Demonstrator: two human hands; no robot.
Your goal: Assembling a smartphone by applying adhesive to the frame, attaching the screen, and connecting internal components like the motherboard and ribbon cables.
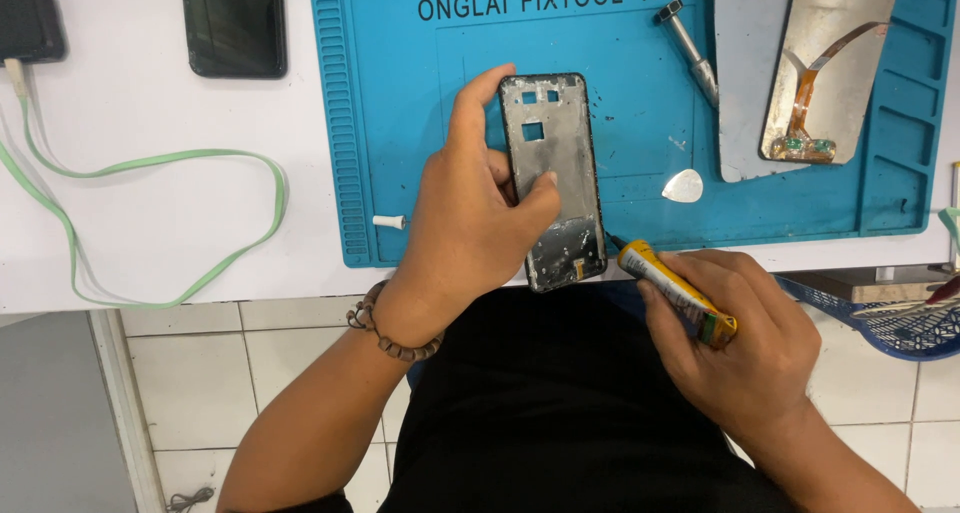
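My left hand (pixel 468 213) grips a bare grey phone frame (pixel 555 163) by its left edge, thumb resting on its inner face, over the blue work mat (pixel 400 123). A bead bracelet sits on that wrist. My right hand (pixel 745 333) holds a yellow glue tube (pixel 672 289). Its thin dark nozzle touches the frame's lower right edge. Dark glue residue speckles the frame's lower part.
On the mat lie a metal tool (pixel 690 53), a white pick (pixel 684 186), a grey sheet (pixel 745 73) and a phone screen with an orange flex cable (pixel 830 63). A dark phone (pixel 234 23), a green cable (pixel 150 223) and a small white cap (pixel 390 221) lie on the white table. A blue basket (pixel 890 318) stands at right.
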